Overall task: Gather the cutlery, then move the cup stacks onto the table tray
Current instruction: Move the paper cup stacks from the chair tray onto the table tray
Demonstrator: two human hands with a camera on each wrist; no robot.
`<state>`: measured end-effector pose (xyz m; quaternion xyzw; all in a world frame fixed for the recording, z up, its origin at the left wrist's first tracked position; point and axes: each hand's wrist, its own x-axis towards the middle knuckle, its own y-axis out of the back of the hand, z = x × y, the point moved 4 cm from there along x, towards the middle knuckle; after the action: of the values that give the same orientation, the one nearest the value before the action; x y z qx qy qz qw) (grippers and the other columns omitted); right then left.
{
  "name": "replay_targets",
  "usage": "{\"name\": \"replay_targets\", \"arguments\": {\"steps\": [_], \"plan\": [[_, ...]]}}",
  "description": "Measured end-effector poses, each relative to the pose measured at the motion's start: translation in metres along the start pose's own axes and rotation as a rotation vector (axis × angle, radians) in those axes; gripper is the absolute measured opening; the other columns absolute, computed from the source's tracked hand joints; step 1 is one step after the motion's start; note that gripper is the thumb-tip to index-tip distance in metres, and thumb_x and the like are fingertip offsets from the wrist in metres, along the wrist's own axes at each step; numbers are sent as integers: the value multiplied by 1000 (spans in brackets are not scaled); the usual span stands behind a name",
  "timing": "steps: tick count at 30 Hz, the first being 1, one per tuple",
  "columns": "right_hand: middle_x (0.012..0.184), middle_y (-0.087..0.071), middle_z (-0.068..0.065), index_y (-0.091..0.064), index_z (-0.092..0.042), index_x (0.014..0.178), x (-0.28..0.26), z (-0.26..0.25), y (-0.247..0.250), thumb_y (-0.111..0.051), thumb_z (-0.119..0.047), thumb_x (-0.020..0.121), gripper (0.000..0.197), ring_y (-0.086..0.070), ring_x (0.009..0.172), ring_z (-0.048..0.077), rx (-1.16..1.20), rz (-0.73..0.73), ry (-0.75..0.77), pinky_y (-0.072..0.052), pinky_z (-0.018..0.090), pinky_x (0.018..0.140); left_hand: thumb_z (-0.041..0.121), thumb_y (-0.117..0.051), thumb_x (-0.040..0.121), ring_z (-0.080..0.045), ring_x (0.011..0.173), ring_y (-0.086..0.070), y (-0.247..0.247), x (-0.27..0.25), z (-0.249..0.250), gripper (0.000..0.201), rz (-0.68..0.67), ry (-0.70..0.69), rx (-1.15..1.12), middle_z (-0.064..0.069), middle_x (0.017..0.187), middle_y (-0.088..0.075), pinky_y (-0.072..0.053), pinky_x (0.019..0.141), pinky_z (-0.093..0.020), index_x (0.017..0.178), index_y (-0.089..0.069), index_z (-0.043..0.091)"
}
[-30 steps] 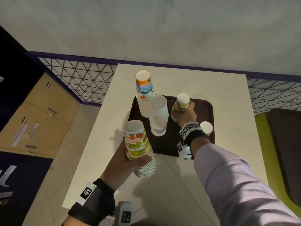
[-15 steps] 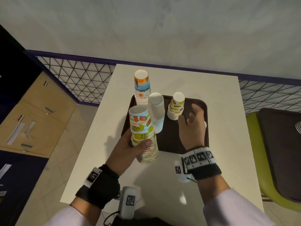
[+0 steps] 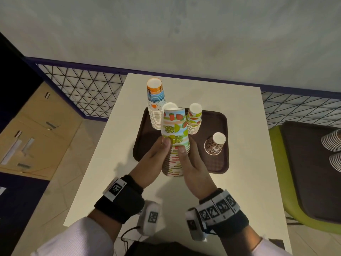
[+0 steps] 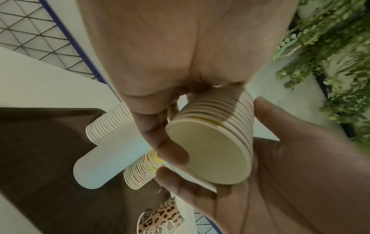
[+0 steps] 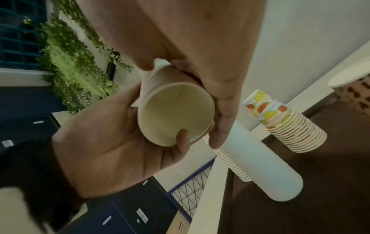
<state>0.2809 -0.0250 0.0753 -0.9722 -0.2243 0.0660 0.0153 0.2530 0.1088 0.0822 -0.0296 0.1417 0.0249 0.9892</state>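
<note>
A tall fruit-print cup stack [image 3: 174, 141], mouth down, hangs over the near left edge of the dark brown tray [image 3: 215, 163]. My left hand [image 3: 156, 157] grips it from the left with the thumb on its front. My right hand [image 3: 191, 163] holds it from the right. Its open mouth [image 5: 174, 114] faces the right wrist camera. On the tray stand a sun-print stack [image 3: 156, 104], a plain white stack [image 3: 169, 106] partly hidden behind the held one, a short fruit-print stack [image 3: 193, 119] and a leopard-print cup [image 3: 215, 144]. No cutlery is in view.
The tray lies on a white table [image 3: 239, 100] against a wire fence [image 3: 83, 93]. At the right, a green chair [image 3: 276, 182] carries a second dark tray with more cup stacks [image 3: 332, 141]. Cardboard boxes [image 3: 36, 126] sit on the floor to the left.
My right hand let go of the short fruit-print stack on the tray and came back to take hold of the tall stack. My left hand carried that stack right, over the tray's edge.
</note>
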Motion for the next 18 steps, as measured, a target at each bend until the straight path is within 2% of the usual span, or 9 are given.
{"name": "replay_targets", "arguments": {"steps": [2, 3, 5, 7, 10, 13, 14, 16, 18], "plan": [[128, -67, -11, -42, -18, 148, -1, 1, 2, -51, -43, 100, 54, -64, 122, 10, -5, -2, -16, -55, 32, 99, 86, -35, 85, -6, 124, -63, 2, 3, -3, 66, 15, -4, 32, 4, 138, -61, -52, 106, -34, 135, -52, 45], [127, -68, -11, -44, -19, 145, -1, 0, 4, -56, -43, 99, 53, -64, 122, 10, 12, -2, -29, -55, 35, 100, 88, -33, 82, -5, 121, -62, 3, 4, -4, 67, 34, -6, 56, -1, 140, -57, -53, 102, -29, 131, -52, 45], [126, -69, -5, -48, -18, 140, 0, 0, 8, -68, -41, 94, 55, -65, 121, 16, 95, 0, -71, -55, 45, 101, 78, -32, 85, 2, 113, -63, 4, 4, -2, 51, 70, -16, 79, -6, 137, -52, -55, 87, -17, 119, -50, 44], [126, -70, -1, -50, -20, 137, 1, 1, 10, -73, -43, 84, 62, -66, 121, 20, 143, -13, -109, -54, 55, 101, 72, -33, 89, 2, 110, -64, 4, 4, 0, 37, 75, -29, 100, -10, 134, -51, -55, 83, -14, 111, -49, 48], [129, -69, 0, -52, -28, 138, 3, 1, 10, -73, -41, 81, 62, -65, 123, 23, 153, -65, -129, -52, 60, 102, 64, -33, 93, -7, 115, -62, 3, 3, 8, 22, 68, -58, 121, -8, 127, -49, -53, 85, -17, 103, -52, 59], [129, -70, 3, -56, -30, 135, 7, 0, 8, -77, -35, 76, 63, -65, 123, 27, 228, -90, -167, -51, 65, 100, 73, -28, 98, -6, 123, -55, 9, 2, 10, 26, 69, -118, 203, 10, 119, -51, -49, 100, -21, 105, -52, 75], [127, -71, 4, -57, -28, 134, 8, -2, 9, -77, -34, 74, 64, -66, 122, 29, 265, -79, -173, -51, 66, 98, 80, -27, 92, -6, 123, -55, 15, 1, 9, 31, 78, -115, 213, 13, 119, -52, -50, 103, -25, 110, -52, 75], [128, -70, 9, -56, -21, 135, 12, -7, 15, -79, -30, 73, 67, -64, 123, 34, 341, -45, -154, -52, 67, 95, 91, -34, 80, -12, 117, -62, 34, -5, 5, 48, 131, -73, 196, 5, 122, -56, -57, 98, -37, 118, -54, 70], [135, -65, 14, -48, -15, 142, 19, -15, 26, -80, -28, 78, 73, -62, 125, 37, 388, 2, -117, -55, 64, 92, 86, -43, 80, -14, 107, -66, 53, -15, 0, 59, 151, -39, 185, 4, 115, -60, -62, 89, -41, 130, -57, 58]]}}
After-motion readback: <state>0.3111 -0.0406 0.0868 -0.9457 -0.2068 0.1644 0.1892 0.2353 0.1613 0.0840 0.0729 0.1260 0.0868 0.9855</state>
